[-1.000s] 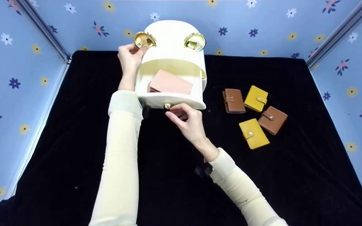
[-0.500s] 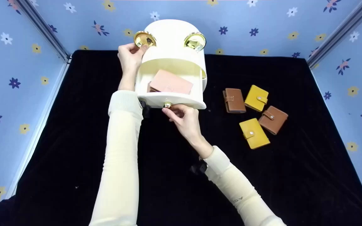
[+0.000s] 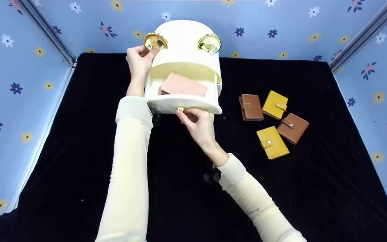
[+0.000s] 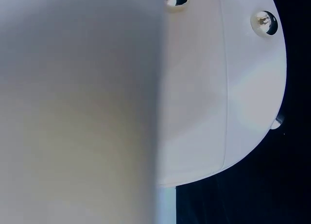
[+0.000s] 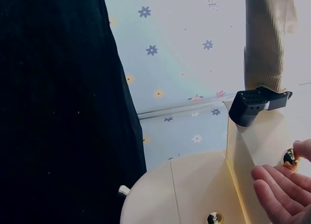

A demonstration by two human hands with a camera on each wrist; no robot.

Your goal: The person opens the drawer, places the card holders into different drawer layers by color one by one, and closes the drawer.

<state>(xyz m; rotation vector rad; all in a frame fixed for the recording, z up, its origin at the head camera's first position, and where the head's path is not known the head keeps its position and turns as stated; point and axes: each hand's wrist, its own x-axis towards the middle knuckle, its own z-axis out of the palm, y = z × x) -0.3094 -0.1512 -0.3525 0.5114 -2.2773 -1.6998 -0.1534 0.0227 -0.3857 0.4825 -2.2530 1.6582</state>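
Observation:
A white round-topped cabinet [image 3: 183, 40] stands at the back, with two gold dish-shaped ornaments on its upper front. My left hand [image 3: 140, 64] grips the rim of the left gold ornament [image 3: 155, 40], thumb over its lower edge. Below, a white drawer [image 3: 193, 104] is pulled out partway, and a pink wallet [image 3: 184, 84] lies inside, overlapping another pink piece. With thumb and fingers my right hand [image 3: 199, 126] pinches the drawer's gold knob [image 3: 180, 108]. The right wrist view shows the same knob [image 5: 290, 158] beside the fingers. A blurred pale surface covers much of the left wrist view.
Right of the cabinet, two brown wallets [image 3: 251, 107] and two yellow wallets [image 3: 272, 143] lie close together on the black cloth [image 3: 186, 188]. Blue flowered walls [image 3: 264, 20] enclose the back and sides. The right gold ornament [image 3: 209, 44] sticks out from the cabinet.
The right hand has shifted its thumb to the knob and now pinches it. The drawer front has moved slightly inward toward the cabinet. The left hand stays on the gold ornament.

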